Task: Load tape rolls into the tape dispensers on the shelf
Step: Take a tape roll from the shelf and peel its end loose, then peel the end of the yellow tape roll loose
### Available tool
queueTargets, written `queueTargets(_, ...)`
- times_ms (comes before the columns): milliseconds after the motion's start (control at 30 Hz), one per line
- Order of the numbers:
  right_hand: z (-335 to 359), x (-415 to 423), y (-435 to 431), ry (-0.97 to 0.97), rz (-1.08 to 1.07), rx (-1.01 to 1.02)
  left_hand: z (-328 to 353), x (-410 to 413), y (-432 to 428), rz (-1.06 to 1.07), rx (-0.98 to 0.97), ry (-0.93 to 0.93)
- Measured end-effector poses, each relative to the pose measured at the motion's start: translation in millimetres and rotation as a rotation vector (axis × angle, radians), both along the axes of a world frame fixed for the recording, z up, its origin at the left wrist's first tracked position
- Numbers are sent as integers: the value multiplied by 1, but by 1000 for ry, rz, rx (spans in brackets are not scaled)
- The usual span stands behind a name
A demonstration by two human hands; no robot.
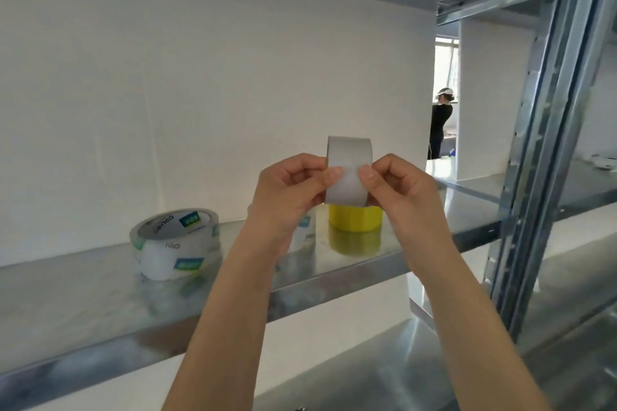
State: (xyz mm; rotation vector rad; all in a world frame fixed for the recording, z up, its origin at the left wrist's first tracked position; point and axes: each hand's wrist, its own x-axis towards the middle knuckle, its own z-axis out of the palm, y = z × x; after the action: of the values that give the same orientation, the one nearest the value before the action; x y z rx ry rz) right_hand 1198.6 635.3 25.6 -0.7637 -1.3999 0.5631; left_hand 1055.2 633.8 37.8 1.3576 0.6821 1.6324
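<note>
Metal shelf [83,294] behind; at frame centre a grey tape roll [349,160], judged light, stiff and slick, is pinched by left hand [287,192] and right hand [397,188]; its edges are best gripped.

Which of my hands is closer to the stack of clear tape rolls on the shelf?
Left. The left hand sits right of the clear tape stack, pinching the grey roll; the right hand pinches that roll's other side, farther off.

I see a grey slotted steel upright post [547,143] at the right. Just left of that post, through a narrow gap, stands a person in a black top [440,125]. Further left of the post spreads a plain white backing wall [200,93].
</note>
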Motion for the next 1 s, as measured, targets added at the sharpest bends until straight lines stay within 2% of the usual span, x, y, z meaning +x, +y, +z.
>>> queueTargets(233, -6, 10, 16, 31, 137, -4, -6, 2, 2, 40, 30, -22)
queueTargets(300, -5, 14, 23, 10, 104, 14, -6, -5, 0, 64, 43, -44)
queueTargets(433, -10, 11, 44, -497, -214, -79, -4, -22, -4, 116, 54, -45)
queueTargets(533, -22, 1, 52, -822, -292, -162, -4, -29, -7, 106, 59, -58)
queueTargets(600, -28, -4, 52, -974, -361, -138, -4, -33, -8, 91, 68, -60)
queueTargets(667, -28, -6, 52, -1031, -411, -131, -5, -36, -9, 87, 69, -64)
queueTargets(767, -27, -8, 53, -920, -412, -131, -5, -41, -9, 92, 68, -78)
queueTargets(867, -20, -4, 49, -538, -356, -103, -5, -44, -8, 111, 67, -74)
queueTargets(1000, -2, 7, 25, -45, -239, 133, -6, -42, -3, 116, 48, -72)
